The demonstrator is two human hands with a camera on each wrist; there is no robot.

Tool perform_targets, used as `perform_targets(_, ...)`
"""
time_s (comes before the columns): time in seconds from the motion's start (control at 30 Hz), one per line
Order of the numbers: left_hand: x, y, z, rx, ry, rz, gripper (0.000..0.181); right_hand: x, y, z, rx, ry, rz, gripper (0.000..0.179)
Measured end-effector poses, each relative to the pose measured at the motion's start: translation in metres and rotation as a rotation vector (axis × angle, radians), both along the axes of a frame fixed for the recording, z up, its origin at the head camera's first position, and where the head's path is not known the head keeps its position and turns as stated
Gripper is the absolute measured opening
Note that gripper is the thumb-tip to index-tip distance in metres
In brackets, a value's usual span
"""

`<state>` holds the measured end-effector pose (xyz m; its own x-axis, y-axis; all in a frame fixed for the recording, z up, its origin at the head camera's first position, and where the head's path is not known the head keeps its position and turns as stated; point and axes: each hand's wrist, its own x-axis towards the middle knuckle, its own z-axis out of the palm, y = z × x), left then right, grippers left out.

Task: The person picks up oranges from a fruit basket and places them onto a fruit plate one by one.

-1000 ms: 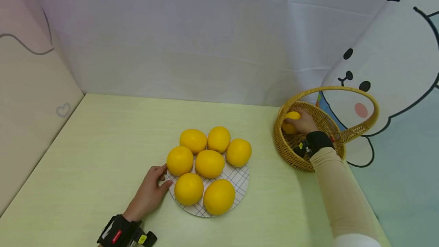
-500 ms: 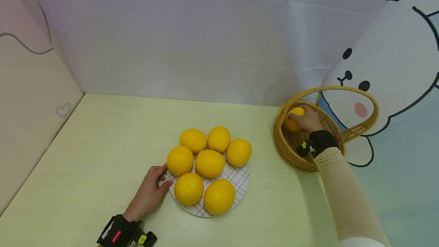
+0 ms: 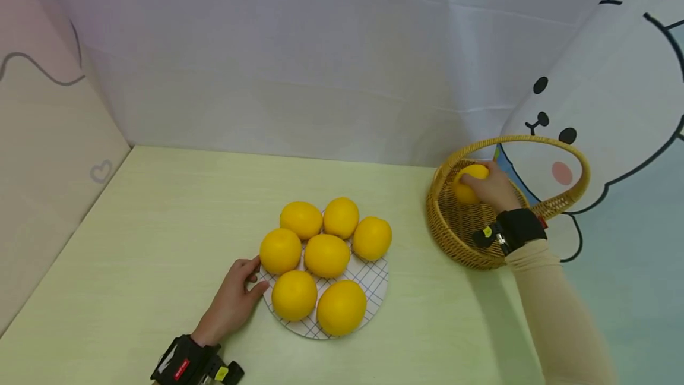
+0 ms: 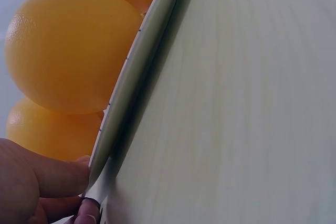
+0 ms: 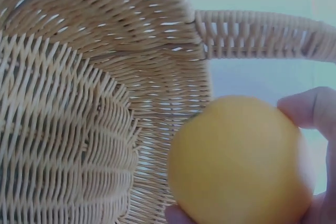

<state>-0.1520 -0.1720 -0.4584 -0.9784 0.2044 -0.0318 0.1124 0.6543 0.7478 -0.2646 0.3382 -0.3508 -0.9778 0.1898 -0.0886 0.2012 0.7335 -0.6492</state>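
Observation:
My right hand (image 3: 499, 188) grips a yellow lemon (image 3: 466, 190) over the wicker basket (image 3: 446, 236), inside the loop of its handle. In the right wrist view the lemon (image 5: 239, 161) sits between thumb and fingers, with the woven wall beside it. On the left, my left hand (image 3: 230, 302) pinches the rim of a round white plate (image 3: 376, 284) with a blue grid pattern. Thumb and fingers meet at the plate's edge (image 4: 131, 82) in the left wrist view. Several yellow lemons (image 3: 326, 255) lie spread on the plate.
A pale wooden table (image 3: 176, 218) carries the plate and basket. White cloth (image 3: 299, 64) hangs behind it, and a cartoon-printed cloth (image 3: 614, 106) borders the right side. The basket's tall arched handle (image 3: 534, 140) rises around the right forearm's side.
My right hand has shifted rightward within the basket's opening, lifting slightly and carrying the lemon with it. The left hand, plate and lemons on it stay put.

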Motion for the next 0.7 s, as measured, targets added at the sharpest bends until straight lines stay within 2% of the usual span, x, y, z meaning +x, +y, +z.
perform_targets(0.4, 0.001, 0.001, -0.004, 0.000, -0.020, 0.002, 0.058, 0.032, -0.005, 0.015, 0.102, 0.071, 0.092, 0.082)
perform_targets(0.53, 0.001, 0.002, -0.004, -0.001, -0.022, -0.001, 0.058, 0.047, -0.015, 0.021, 0.125, 0.106, 0.164, 0.076)
perform_targets(0.7, 0.000, 0.003, 0.000, -0.004, -0.017, -0.005, 0.057, 0.070, -0.039, 0.027, 0.179, 0.170, 0.292, 0.067)
